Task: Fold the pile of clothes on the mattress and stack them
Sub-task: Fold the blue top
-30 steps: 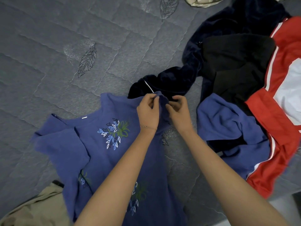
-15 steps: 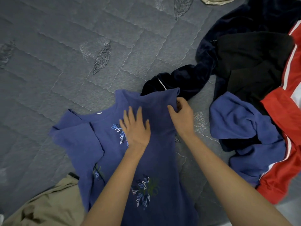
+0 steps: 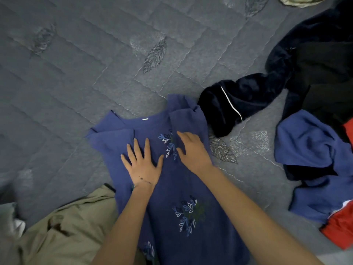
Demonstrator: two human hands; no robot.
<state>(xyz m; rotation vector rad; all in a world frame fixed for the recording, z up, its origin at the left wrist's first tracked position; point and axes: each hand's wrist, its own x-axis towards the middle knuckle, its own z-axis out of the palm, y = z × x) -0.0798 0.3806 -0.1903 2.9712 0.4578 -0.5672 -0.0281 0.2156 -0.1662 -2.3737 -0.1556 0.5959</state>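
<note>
**Item:** blue leaf-embroidered top (image 3: 177, 188). It lies flat on the near middle of the quilted mattress (image 3: 95, 64), neckline far, hem running out of view near. Both sleeves are turned in over the chest.

**Step in hand (judged):** flattening the turned-in sleeves before the body is folded.

**Handling:**
- Press from the centre outward so no crease stays trapped.
- Keep both sleeve edges in line with the sides.
- Then bring the hem up to the neckline in one even fold.

**Contact:**
- Left hand (image 3: 143, 167): palm down on the left chest, fingers (image 3: 147, 146) straight and spread, gripping nothing.
- Right hand (image 3: 193, 152): rests on the right sleeve flap just beside the upper embroidery, fingers loosely bent, no pinch visible.
- The cloth lies wholly under both hands.

**Adjacent:**
- Khaki garment (image 3: 66, 226): touches the top's near-left edge.
- Navy velvet garment (image 3: 238, 104): just beside the far-right shoulder.
- Unfolded pile, well apart at right: blue garment (image 3: 305, 140), black garment (image 3: 324, 73), red garment (image 3: 340, 232).
</note>
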